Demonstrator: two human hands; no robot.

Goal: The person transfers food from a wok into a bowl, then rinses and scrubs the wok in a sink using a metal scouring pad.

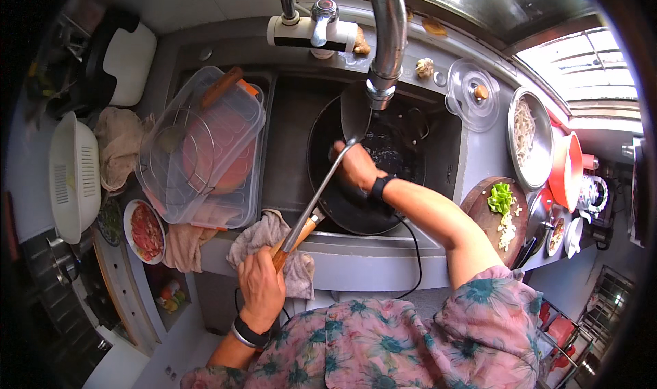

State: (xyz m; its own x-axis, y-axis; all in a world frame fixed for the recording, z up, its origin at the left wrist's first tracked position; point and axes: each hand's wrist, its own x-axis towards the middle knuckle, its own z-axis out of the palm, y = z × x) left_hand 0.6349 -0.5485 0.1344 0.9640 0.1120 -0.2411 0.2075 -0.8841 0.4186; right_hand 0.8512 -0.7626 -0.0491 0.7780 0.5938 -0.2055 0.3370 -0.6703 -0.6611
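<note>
My left hand (pixel 262 283) grips the wooden handle of a long metal wok turner (pixel 321 183). The turner slants up across the sink, its broad blade beside the faucet spout (pixel 386 45). My right hand (pixel 359 168) is at the neck of the turner, just below the blade. Its fingers are blurred and partly hidden by the shaft, so whether they hold anything is unclear. Below both sits a dark wok (pixel 369 214) in the sink basin (pixel 290 147), with shiny wet patches inside. The wok's wooden handle (pixel 308 228) points towards my left hand, over a grey cloth (pixel 264 235).
Left of the basin are a clear plastic box (pixel 231 214) and a white colander (pixel 84 183). A plate of raw meat (pixel 146 230) stands near the front. To the right are a round cutting board (pixel 475 204) with chopped greens, a steel bowl (pixel 544 163) and a glass lid (pixel 462 96).
</note>
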